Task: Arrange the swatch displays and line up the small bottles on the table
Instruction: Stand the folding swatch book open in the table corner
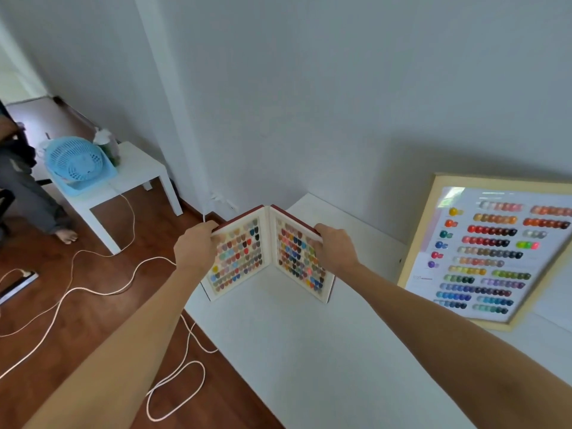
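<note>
Fingers of the left hand [193, 247] curl over the upper outer edge of the left panel of a folding swatch book [268, 252]; fingers of the right hand [335, 249] close likewise on the upper outer edge of the right panel. Both grips are closed on the book and pinch the panel rims, not the spine. The book stands upright, opened in a V, its red-backed spine pointing to the far wall and its rows of coloured nail-tip swatches facing the viewer. Its lower edges appear to rest on the white worktop [309, 351], at the far left corner.

The left panel stands just beside the worktop's left edge, and its lower corner seems to reach or overhang that edge. This is the main hazard: if the hands let go while the V is too narrow or too wide, the book may topple, and a fall to the left would carry it off the worktop onto the wooden floor [102, 351], where a white cable [130, 274] lies in loops. Spreading the panels unevenly could also slide the book toward that edge.

To the right, well apart from the book, a framed colour chart [492, 252] leans against the wall; a sideways shove of the book seems unlikely to reach it. No small bottles are in view, so that part of the task is judged not yet begun.
</note>
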Tool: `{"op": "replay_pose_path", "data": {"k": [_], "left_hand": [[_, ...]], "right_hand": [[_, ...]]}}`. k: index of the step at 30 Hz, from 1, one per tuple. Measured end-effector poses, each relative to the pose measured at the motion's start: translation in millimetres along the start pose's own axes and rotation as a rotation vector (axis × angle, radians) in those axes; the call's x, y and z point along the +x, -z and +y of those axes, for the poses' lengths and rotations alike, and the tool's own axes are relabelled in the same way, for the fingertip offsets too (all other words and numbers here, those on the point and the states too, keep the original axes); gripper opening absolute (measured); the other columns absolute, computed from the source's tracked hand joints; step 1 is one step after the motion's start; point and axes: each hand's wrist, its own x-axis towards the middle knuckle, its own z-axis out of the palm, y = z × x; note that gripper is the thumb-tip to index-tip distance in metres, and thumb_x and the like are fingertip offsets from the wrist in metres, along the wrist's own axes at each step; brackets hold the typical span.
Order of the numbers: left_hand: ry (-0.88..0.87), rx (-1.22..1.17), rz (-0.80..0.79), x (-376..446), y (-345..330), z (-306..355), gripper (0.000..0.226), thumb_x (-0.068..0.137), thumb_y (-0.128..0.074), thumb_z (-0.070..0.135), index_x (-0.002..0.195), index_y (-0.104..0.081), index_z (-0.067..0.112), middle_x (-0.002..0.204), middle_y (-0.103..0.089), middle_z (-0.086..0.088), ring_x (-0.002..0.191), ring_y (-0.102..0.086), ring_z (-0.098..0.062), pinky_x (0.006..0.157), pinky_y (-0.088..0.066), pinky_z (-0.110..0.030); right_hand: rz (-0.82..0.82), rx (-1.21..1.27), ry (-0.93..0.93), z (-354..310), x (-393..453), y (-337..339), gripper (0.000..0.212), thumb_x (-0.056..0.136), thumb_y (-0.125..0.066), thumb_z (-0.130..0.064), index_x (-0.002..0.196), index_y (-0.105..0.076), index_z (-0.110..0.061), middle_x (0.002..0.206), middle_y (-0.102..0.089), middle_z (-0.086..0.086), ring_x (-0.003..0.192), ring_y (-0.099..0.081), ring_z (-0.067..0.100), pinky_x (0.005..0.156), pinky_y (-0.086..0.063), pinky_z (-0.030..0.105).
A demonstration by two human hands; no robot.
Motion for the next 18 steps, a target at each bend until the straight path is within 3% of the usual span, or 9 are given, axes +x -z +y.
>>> {"op": "replay_pose_path", "data": {"k": [9, 14, 18], "left_hand": [[-0.004, -0.003, -0.008, 22, -10, -6, 0.017, 0.09, -0.053, 0.019, 0.105, -0.062, 0.02, 0.085, -0.069, -0.001, 0.068, -0.066, -0.022, 0.063, -0.059, -0.037], [-0.024, 0.022, -0.071, 27, -8, -6, 0.013, 0.091, -0.053, 0.024, 0.101, -0.059, 0.018, 0.082, -0.066, 0.001, 0.064, -0.062, -0.017, 0.06, -0.054, -0.031], [-0.06, 0.036, -0.097, 31, 0, 10, 0.029, 0.088, -0.058, 0.029, 0.115, -0.056, 0.018, 0.099, -0.066, -0.005, 0.081, -0.064, -0.023, 0.068, -0.054, -0.036]], "right_hand": [[-0.035, 0.014, -0.025, 3, 30, 1, 0.017, 0.091, -0.056, -0.023, 0.107, -0.06, -0.021, 0.099, -0.07, 0.001, 0.069, -0.061, 0.013, 0.062, -0.051, 0.025], [-0.051, 0.002, -0.033, 3, 30, 2, 0.018, 0.091, -0.055, -0.024, 0.109, -0.059, -0.022, 0.1, -0.07, 0.002, 0.07, -0.062, 0.013, 0.062, -0.05, 0.024], [-0.066, 0.034, -0.035, -1, 26, 10, 0.025, 0.092, -0.054, -0.031, 0.116, -0.056, -0.023, 0.108, -0.07, 0.002, 0.076, -0.065, 0.015, 0.066, -0.053, 0.025]]}}
